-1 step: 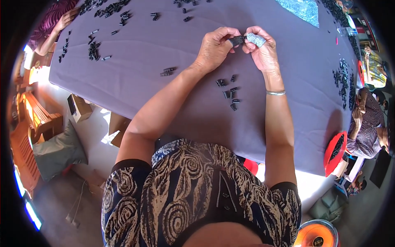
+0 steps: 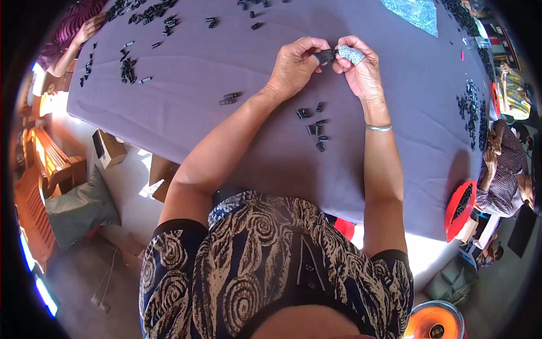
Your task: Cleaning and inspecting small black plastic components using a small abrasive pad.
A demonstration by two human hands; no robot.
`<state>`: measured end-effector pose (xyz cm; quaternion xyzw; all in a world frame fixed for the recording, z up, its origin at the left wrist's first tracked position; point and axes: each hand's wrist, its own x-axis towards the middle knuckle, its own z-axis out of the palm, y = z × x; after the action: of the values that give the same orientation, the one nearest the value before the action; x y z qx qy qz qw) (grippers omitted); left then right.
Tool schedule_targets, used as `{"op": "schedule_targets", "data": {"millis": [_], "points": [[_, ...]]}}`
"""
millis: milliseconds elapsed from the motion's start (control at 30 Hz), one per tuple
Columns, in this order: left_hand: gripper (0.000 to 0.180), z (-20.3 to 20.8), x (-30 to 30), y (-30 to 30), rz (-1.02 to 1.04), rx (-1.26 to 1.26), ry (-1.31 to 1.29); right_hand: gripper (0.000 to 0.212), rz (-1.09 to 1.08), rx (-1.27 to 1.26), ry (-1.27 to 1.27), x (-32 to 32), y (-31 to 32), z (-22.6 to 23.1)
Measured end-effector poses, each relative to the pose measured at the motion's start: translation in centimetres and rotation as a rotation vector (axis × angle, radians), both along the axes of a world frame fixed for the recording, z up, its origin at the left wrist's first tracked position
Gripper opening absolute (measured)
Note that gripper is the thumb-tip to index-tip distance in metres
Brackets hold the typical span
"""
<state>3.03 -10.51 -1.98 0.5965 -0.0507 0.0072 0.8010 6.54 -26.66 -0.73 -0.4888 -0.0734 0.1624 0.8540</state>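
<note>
Over the middle of the far half of the cloth, my two hands meet, fingers pinched together. My left hand (image 2: 294, 63) has a dark sleeve-like cover (image 2: 323, 56) at its thumb tip. On the thumb of my right hand (image 2: 361, 69) is a speckled light-grey cover (image 2: 351, 55). Between the fingertips a small black cylindrical piece (image 2: 336, 51) barely shows; the fingers hide most of it. Several short black cylindrical pieces (image 2: 311, 129) lie loose on the cloth below my hands. A few more such pieces (image 2: 228, 99) lie left of my left forearm.
Dark grey cloth (image 2: 271, 152) covers the table. Heaps of black pieces (image 2: 129, 70) lie at the left, far side and right (image 2: 470, 110). A red bowl (image 2: 460, 212) of black pieces stands by the right edge. Clear plastic (image 2: 415, 14) lies far right. Co-workers' hands show at left (image 2: 91, 27) and right (image 2: 490, 161).
</note>
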Motion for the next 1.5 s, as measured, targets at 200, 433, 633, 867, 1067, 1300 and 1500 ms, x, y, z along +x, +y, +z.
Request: {"op": "schedule_targets", "data": {"millis": [200, 433, 633, 867, 1067, 1300, 1500], "points": [[0.02, -0.4, -0.5, 0.2, -0.012, 0.088, -0.057, 0.011, 0.012, -0.046, -0.014, -0.8, 0.1, 0.3], [0.023, -0.3, -0.7, 0.0, -0.013, 0.174, -0.075, 0.006, -0.048, -0.227, -0.139, -1.1, 0.0, 0.3], [0.029, -0.5, -1.0, -0.5, 0.083, 0.186, -0.11, 0.005, -0.14, -0.281, -0.179, -1.5, 1.1, 0.3], [0.029, -0.5, -1.2, -0.6, 0.179, 0.246, -0.131, 0.005, -0.227, -0.393, -0.23, -2.1, 2.6, 0.7], [0.032, 1.4, -0.7, -1.6, 0.054, 0.196, -0.169, 0.01, -0.068, -0.218, -0.073, -1.2, -0.5, 1.9], [0.023, 0.1, -1.3, 0.6, -0.025, 0.081, -0.105, 0.015, 0.273, 0.155, 0.207, -0.7, 0.0, 0.9], [0.017, 1.0, -1.5, -0.5, -0.052, 0.017, -0.127, 0.007, 0.253, 0.095, 0.258, -1.6, -0.6, 2.2]]}}
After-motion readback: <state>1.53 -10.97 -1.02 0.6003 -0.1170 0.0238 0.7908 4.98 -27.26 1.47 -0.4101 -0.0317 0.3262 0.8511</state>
